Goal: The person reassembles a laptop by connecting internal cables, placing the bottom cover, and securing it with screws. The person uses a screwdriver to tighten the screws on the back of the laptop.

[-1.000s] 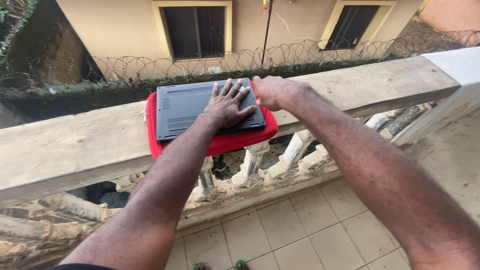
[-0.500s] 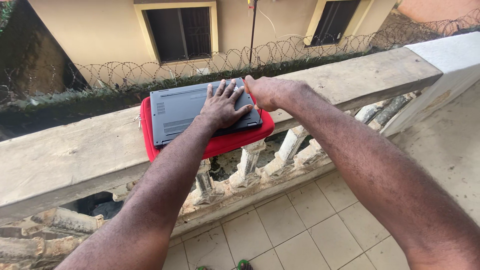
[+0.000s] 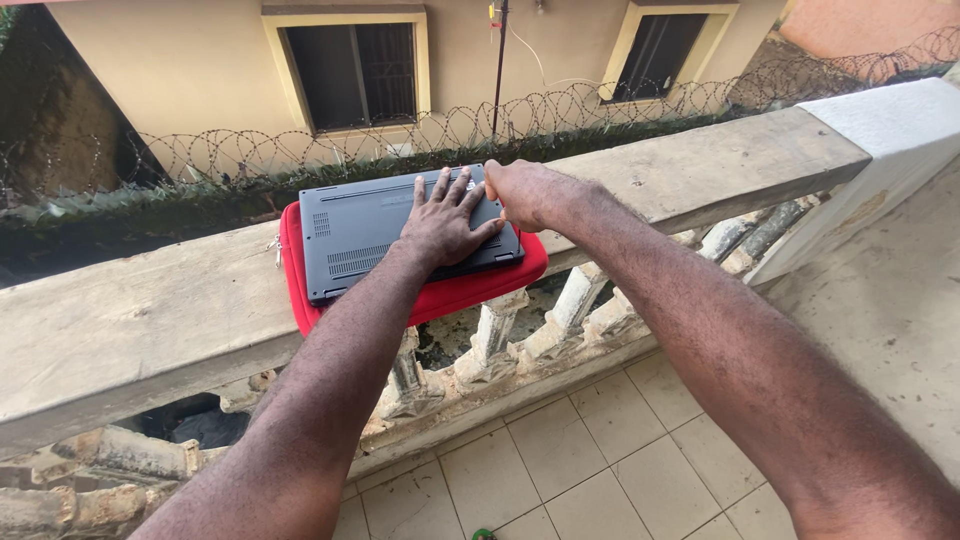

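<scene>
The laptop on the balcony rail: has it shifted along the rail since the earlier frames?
No. The laptop lies on the red sleeve at the same spot on the concrete rail; only the camera moved.

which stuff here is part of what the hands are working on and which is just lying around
In use:
- dark grey laptop, underside up, left hand flat on it
- right hand at its right edge
- red sleeve under the laptop
- concrete railing bearing both

Just there:
- barbed wire coil
- tiled floor
- small green thing on the tiles

a home balcony – stone balustrade (image 3: 700, 165), tiled floor (image 3: 560, 470), neighbouring house (image 3: 200, 70)
</scene>
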